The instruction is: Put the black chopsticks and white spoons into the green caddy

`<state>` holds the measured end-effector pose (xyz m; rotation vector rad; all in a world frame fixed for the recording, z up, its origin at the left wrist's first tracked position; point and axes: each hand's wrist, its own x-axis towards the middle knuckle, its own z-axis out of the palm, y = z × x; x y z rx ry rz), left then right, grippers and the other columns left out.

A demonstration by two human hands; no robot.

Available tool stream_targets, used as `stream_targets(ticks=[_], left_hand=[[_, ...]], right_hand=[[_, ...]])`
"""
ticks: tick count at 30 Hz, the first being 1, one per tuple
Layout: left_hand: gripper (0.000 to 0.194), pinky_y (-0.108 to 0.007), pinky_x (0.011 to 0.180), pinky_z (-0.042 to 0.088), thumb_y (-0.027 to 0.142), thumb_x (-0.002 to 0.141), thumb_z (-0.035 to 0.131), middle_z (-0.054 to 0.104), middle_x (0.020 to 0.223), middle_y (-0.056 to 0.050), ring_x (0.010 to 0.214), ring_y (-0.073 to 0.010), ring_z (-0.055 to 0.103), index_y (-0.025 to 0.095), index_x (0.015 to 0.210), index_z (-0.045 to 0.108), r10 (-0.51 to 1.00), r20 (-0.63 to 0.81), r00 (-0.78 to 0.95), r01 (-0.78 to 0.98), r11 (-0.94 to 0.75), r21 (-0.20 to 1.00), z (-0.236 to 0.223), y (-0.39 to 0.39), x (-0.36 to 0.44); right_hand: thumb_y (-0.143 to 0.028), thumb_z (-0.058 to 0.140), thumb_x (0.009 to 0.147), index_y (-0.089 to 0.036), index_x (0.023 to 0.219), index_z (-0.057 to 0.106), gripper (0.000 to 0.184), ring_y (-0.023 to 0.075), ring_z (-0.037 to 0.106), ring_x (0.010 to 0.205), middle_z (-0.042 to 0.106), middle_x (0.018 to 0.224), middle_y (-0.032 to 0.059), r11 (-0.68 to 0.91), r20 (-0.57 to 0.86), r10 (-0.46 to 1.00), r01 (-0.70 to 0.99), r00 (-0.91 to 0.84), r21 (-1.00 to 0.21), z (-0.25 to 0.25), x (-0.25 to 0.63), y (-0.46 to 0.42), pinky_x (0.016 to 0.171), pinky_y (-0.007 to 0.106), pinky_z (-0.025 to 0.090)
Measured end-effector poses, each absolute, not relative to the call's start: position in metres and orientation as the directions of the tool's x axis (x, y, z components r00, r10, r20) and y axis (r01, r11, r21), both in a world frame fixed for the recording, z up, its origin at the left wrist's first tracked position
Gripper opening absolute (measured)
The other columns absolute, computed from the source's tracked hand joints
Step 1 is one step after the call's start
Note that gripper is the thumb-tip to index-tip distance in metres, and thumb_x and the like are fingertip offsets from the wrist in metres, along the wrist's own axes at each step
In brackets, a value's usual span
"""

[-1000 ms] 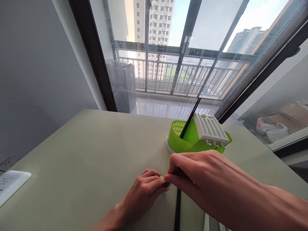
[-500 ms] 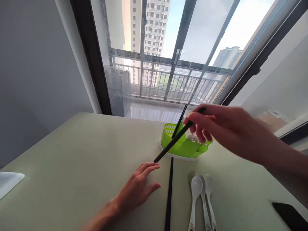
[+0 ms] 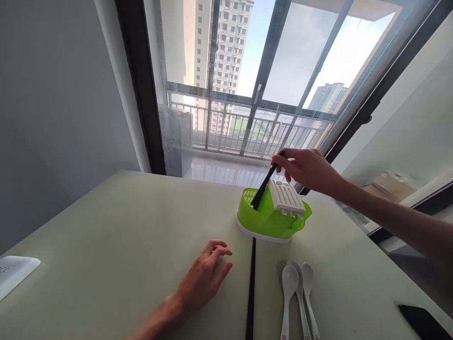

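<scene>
Above the green utensil holder, my right hand pinches the top of a black chopstick. Its lower end is inside the holder's left compartment, by the perforated wall. Another chopstick stood in that compartment earlier; I cannot clearly separate the two now. My left hand rests on the table with fingers apart and nothing in it. Right of it, a black chopstick lies lengthwise, its far tip near the holder's base. Three white spoons lie side by side farther right.
A white slotted rack with small hooks tops the holder's right part. A dark flat object lies at the right, a white device with a display at the left. Beyond the pale table is a glass window.
My right hand rose from beside my left hand with a chopstick, then carried it forward and lowered its end into the holder. My left hand opened and stayed on the table.
</scene>
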<state>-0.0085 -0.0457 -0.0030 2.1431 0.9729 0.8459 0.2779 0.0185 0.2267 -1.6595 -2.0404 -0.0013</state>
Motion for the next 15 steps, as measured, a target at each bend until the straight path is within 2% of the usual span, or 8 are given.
stream_targets(ticks=[6, 9, 12, 15], left_hand=[[0.016, -0.031, 0.095, 0.053, 0.027, 0.101, 0.051, 0.062, 0.121, -0.007, 0.105, -0.0166, 0.066, 0.022, 0.106, 0.065, 0.789, 0.274, 0.550, 0.385, -0.531, 0.755, -0.001, -0.047, -0.009], [0.015, -0.030, 0.095, 0.053, 0.025, 0.101, 0.050, 0.062, 0.118, -0.007, 0.104, -0.0163, 0.065, 0.022, 0.105, 0.064, 0.775, 0.273, 0.570, 0.371, -0.539, 0.756, 0.000, -0.047, -0.007], [0.016, -0.029, 0.093, 0.053, 0.024, 0.102, 0.049, 0.064, 0.114, -0.007, 0.101, -0.0160, 0.066, 0.021, 0.102, 0.064, 0.766, 0.282, 0.578, 0.363, -0.550, 0.752, 0.002, -0.045, -0.006], [0.017, -0.028, 0.092, 0.053, 0.024, 0.102, 0.048, 0.065, 0.111, -0.007, 0.100, -0.0158, 0.066, 0.021, 0.099, 0.064, 0.756, 0.286, 0.590, 0.358, -0.561, 0.746, 0.003, -0.044, -0.005]], right_hand=[[-0.052, 0.047, 0.100, -0.019, 0.085, 0.070, 0.043, 0.0160, 0.069, 0.056, 0.071, 0.059, -0.0002, 0.195, 0.272, 0.958, 0.910, -0.095, -0.365, 0.182, 0.291, 0.049, 0.064, 0.026, 0.048], [-0.052, 0.048, 0.099, -0.020, 0.083, 0.070, 0.042, 0.0156, 0.069, 0.057, 0.075, 0.069, 0.0011, 0.186, 0.239, 0.967, 0.895, -0.092, -0.406, 0.170, 0.297, 0.057, 0.068, 0.028, 0.049], [-0.051, 0.050, 0.099, -0.020, 0.084, 0.070, 0.040, 0.0175, 0.070, 0.060, 0.077, 0.075, 0.0025, 0.182, 0.301, 0.951, 0.918, -0.072, -0.352, 0.165, 0.299, 0.062, 0.070, 0.030, 0.048], [-0.048, 0.057, 0.096, -0.019, 0.105, 0.067, 0.032, 0.0209, 0.072, 0.067, 0.078, 0.086, 0.0047, 0.192, 0.441, 0.896, 0.940, -0.051, -0.282, 0.163, 0.301, 0.064, 0.068, 0.032, 0.048]])
